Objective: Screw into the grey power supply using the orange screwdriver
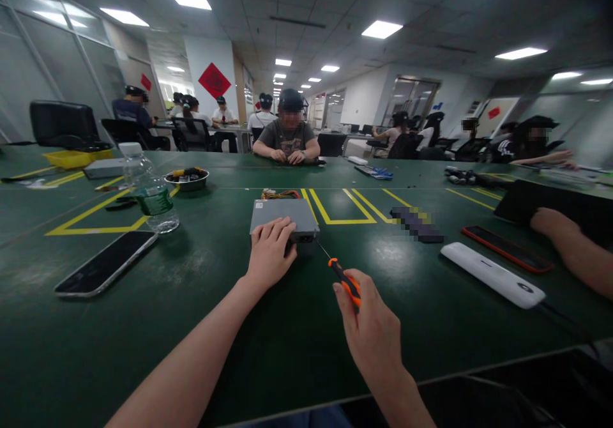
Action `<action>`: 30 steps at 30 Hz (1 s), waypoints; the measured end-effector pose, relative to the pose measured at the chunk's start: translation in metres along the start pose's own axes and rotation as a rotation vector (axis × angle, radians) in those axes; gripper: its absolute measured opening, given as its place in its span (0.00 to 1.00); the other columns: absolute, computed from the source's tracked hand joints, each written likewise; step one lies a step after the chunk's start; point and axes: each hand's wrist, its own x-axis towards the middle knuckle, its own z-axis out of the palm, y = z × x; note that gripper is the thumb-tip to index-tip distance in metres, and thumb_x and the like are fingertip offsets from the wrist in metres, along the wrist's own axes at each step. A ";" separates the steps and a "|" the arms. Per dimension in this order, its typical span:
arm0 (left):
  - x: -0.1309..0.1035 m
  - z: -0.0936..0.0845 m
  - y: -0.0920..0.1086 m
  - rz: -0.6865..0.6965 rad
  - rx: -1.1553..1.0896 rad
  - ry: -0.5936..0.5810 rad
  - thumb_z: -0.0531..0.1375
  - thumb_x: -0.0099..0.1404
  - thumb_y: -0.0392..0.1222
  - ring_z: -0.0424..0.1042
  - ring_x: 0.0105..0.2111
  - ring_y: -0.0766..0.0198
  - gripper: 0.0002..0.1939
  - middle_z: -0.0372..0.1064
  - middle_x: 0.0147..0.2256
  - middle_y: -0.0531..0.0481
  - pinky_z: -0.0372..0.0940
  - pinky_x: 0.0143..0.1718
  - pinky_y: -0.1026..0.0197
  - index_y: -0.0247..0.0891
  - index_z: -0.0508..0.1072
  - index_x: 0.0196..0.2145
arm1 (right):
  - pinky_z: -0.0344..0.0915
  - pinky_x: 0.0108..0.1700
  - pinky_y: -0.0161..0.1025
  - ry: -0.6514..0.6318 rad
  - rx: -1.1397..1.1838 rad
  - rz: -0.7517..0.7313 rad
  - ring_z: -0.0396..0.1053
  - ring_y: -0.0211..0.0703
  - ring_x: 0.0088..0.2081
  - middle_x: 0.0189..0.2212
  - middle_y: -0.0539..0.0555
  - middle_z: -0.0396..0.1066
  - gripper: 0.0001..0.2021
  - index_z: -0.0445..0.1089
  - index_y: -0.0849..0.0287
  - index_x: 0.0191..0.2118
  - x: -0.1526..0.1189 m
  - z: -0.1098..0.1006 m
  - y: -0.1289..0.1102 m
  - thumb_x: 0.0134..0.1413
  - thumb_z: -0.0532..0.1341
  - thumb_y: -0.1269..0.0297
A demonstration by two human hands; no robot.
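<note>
A grey metal computer power supply (pixel 282 214) lies on the green table in front of me, with coloured cables (pixel 280 194) at its far side. My left hand (pixel 272 246) grips it, fingers laid over the top and thumb down by the near face, which it partly hides. In my right hand (pixel 371 316) is an orange and black screwdriver (pixel 345 280), held by its handle. The shaft points up and left, and its tip meets the near right corner of the power supply by the socket. Whether a screw sits there is too small to tell.
Left of me are a phone (pixel 108 263), a water bottle (pixel 152 191) and a metal bowl (pixel 186 179) of tools. On the right lie a white device (pixel 493 273) with a cable, a red-edged phone (pixel 506 249) and another person's hand (pixel 558 223). A person (pixel 288 137) sits opposite.
</note>
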 end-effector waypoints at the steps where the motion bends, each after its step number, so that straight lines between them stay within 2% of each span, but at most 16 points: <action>1: 0.000 0.000 0.000 -0.002 -0.001 0.004 0.54 0.61 0.40 0.58 0.54 0.55 0.18 0.63 0.53 0.48 0.51 0.52 0.49 0.43 0.64 0.50 | 0.67 0.28 0.36 -0.003 0.013 -0.007 0.72 0.44 0.33 0.38 0.59 0.69 0.15 0.60 0.62 0.45 -0.001 0.001 -0.002 0.64 0.45 0.57; 3: 0.000 0.000 0.000 -0.002 -0.003 0.007 0.55 0.60 0.39 0.58 0.54 0.55 0.19 0.63 0.53 0.48 0.51 0.52 0.49 0.44 0.64 0.50 | 0.69 0.34 0.40 0.000 0.037 -0.049 0.71 0.47 0.40 0.43 0.63 0.66 0.14 0.58 0.62 0.47 -0.003 0.003 -0.005 0.64 0.45 0.59; 5: 0.000 0.001 0.001 -0.003 -0.003 0.009 0.55 0.60 0.39 0.58 0.54 0.54 0.19 0.63 0.53 0.48 0.51 0.52 0.49 0.44 0.64 0.50 | 0.68 0.36 0.41 0.016 0.021 -0.105 0.71 0.47 0.40 0.41 0.62 0.68 0.13 0.58 0.62 0.48 -0.004 0.005 -0.006 0.64 0.44 0.62; 8: 0.000 0.000 0.001 -0.001 0.001 0.008 0.55 0.60 0.39 0.58 0.54 0.54 0.19 0.63 0.53 0.47 0.51 0.52 0.49 0.43 0.64 0.50 | 0.66 0.29 0.38 0.035 -0.073 -0.075 0.72 0.45 0.29 0.29 0.56 0.71 0.15 0.61 0.62 0.44 0.000 0.003 -0.003 0.65 0.43 0.59; 11: 0.000 0.000 0.001 0.004 0.006 0.007 0.54 0.61 0.39 0.58 0.54 0.54 0.18 0.63 0.53 0.47 0.51 0.52 0.49 0.43 0.64 0.50 | 0.60 0.21 0.36 -0.003 -0.139 0.025 0.67 0.43 0.19 0.20 0.51 0.67 0.19 0.62 0.60 0.41 0.002 -0.003 0.001 0.65 0.42 0.53; 12: 0.000 0.000 0.001 0.005 0.008 0.005 0.54 0.61 0.39 0.58 0.54 0.54 0.18 0.63 0.53 0.47 0.50 0.52 0.49 0.43 0.64 0.50 | 0.60 0.21 0.37 -0.023 -0.131 0.033 0.67 0.44 0.19 0.21 0.51 0.67 0.19 0.62 0.60 0.42 0.002 -0.004 0.001 0.65 0.42 0.52; 14: 0.000 0.001 0.001 0.006 0.012 0.004 0.54 0.61 0.39 0.58 0.54 0.55 0.18 0.63 0.53 0.48 0.50 0.52 0.49 0.43 0.64 0.50 | 0.65 0.26 0.39 -0.032 -0.069 0.000 0.71 0.45 0.27 0.29 0.56 0.70 0.18 0.60 0.62 0.45 0.000 -0.005 -0.002 0.64 0.43 0.53; 16: 0.000 0.001 0.001 0.006 0.014 0.004 0.54 0.61 0.39 0.58 0.55 0.55 0.18 0.63 0.54 0.48 0.50 0.52 0.49 0.43 0.63 0.50 | 0.68 0.35 0.42 -0.011 0.015 -0.066 0.70 0.48 0.38 0.40 0.62 0.67 0.15 0.57 0.63 0.48 -0.003 -0.001 -0.007 0.64 0.44 0.58; 18: 0.000 0.002 0.001 0.009 0.014 0.010 0.54 0.61 0.39 0.58 0.55 0.55 0.18 0.63 0.54 0.48 0.50 0.52 0.50 0.43 0.63 0.50 | 0.68 0.39 0.43 0.024 0.072 -0.117 0.68 0.47 0.42 0.43 0.64 0.65 0.13 0.55 0.64 0.49 -0.005 0.004 -0.010 0.63 0.45 0.63; 21: -0.001 0.002 0.000 0.009 0.015 0.016 0.55 0.60 0.39 0.58 0.55 0.55 0.19 0.63 0.53 0.48 0.50 0.52 0.50 0.43 0.63 0.50 | 0.68 0.33 0.39 0.077 0.043 -0.102 0.70 0.45 0.35 0.36 0.59 0.67 0.11 0.58 0.62 0.46 -0.003 0.008 -0.009 0.64 0.45 0.64; 25: 0.000 0.002 -0.001 0.012 0.016 0.014 0.54 0.62 0.40 0.58 0.55 0.55 0.18 0.63 0.53 0.47 0.50 0.52 0.49 0.43 0.64 0.50 | 0.62 0.23 0.36 0.045 -0.035 0.049 0.69 0.43 0.23 0.26 0.53 0.69 0.15 0.61 0.61 0.41 0.001 0.004 -0.001 0.65 0.44 0.55; 27: 0.000 0.003 0.000 0.007 0.013 0.020 0.54 0.62 0.41 0.59 0.55 0.55 0.17 0.64 0.53 0.47 0.51 0.52 0.49 0.43 0.64 0.50 | 0.61 0.23 0.35 0.008 -0.011 0.080 0.68 0.42 0.21 0.24 0.51 0.69 0.16 0.61 0.60 0.41 -0.001 0.002 0.001 0.64 0.45 0.53; 30: 0.001 0.004 0.000 -0.010 0.005 0.037 0.53 0.63 0.41 0.60 0.54 0.56 0.16 0.65 0.52 0.48 0.51 0.51 0.50 0.44 0.65 0.49 | 0.63 0.25 0.35 -0.018 0.033 0.021 0.69 0.42 0.24 0.26 0.52 0.69 0.14 0.60 0.61 0.43 -0.006 0.004 -0.003 0.64 0.45 0.57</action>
